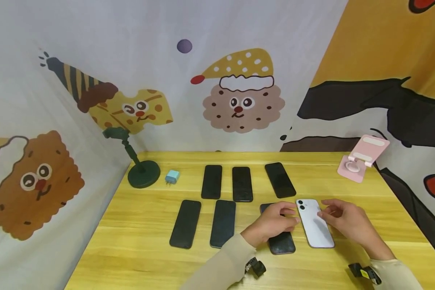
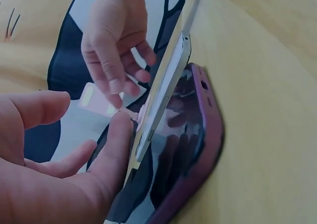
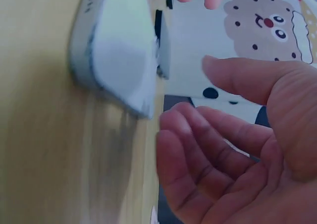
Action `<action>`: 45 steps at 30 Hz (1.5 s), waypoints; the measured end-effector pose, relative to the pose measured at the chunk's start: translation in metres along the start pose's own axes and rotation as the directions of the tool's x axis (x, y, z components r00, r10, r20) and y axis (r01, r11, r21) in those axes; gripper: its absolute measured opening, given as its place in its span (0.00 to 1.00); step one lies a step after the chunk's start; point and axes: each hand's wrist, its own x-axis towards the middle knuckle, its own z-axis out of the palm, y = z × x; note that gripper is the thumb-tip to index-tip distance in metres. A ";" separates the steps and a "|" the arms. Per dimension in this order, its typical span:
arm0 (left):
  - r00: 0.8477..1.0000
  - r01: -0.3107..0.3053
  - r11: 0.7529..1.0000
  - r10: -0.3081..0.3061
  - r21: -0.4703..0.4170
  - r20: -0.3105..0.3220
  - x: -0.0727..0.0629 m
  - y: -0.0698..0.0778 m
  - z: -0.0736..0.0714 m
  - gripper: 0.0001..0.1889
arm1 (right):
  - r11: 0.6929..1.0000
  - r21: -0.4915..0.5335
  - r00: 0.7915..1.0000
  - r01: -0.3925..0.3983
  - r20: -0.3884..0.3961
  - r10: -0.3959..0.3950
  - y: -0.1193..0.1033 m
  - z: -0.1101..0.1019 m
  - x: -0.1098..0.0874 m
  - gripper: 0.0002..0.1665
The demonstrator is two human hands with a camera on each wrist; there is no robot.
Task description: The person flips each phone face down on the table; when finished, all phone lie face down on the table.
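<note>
A white phone (image 1: 315, 227) lies with its back and two camera lenses facing up, at the right of the table. Over its right edge hovers my right hand (image 1: 348, 221), fingers loosely bent; the right wrist view shows a gap between this hand (image 3: 233, 154) and the phone (image 3: 126, 50). My left hand (image 1: 272, 221) is above a dark phone (image 1: 282, 243), its fingertips near the white phone's left edge. Thumb and fingers of the left hand (image 2: 64, 169) are apart, holding nothing. That dark phone (image 2: 213, 110) has a purplish edge in the left wrist view.
More dark phones lie left and behind, among them one phone (image 1: 185, 224), another (image 1: 222, 223) and a tilted one (image 1: 280, 180). A green stand (image 1: 143, 174) and a blue charger (image 1: 172, 176) are at the back left. A pink folding stand (image 1: 362, 158) is at the back right.
</note>
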 end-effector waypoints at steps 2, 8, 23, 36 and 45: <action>1.000 -0.002 1.000 0.002 0.023 0.001 -0.004 0.001 -0.003 0.22 | 1.000 0.012 1.000 0.020 -0.022 -0.019 -0.006 0.000 0.000 0.32; 0.999 -0.036 0.998 0.036 0.054 0.005 -0.016 0.004 -0.014 0.22 | 0.995 0.053 0.995 0.086 -0.051 -0.084 -0.022 0.007 0.003 0.26; 0.988 -0.050 0.987 0.072 0.155 -0.135 -0.041 -0.001 -0.041 0.27 | 0.922 0.382 0.990 0.063 0.092 -0.106 -0.046 0.032 -0.002 0.26; 0.995 0.008 0.998 -0.001 0.064 -0.104 -0.051 -0.009 -0.049 0.30 | 0.872 0.480 0.955 -0.101 0.291 -0.050 -0.051 0.049 -0.007 0.35; 0.984 0.003 1.000 -0.006 -0.017 -0.178 -0.055 -0.012 -0.051 0.29 | 0.912 0.406 0.970 -0.063 0.241 -0.040 -0.075 0.061 -0.010 0.37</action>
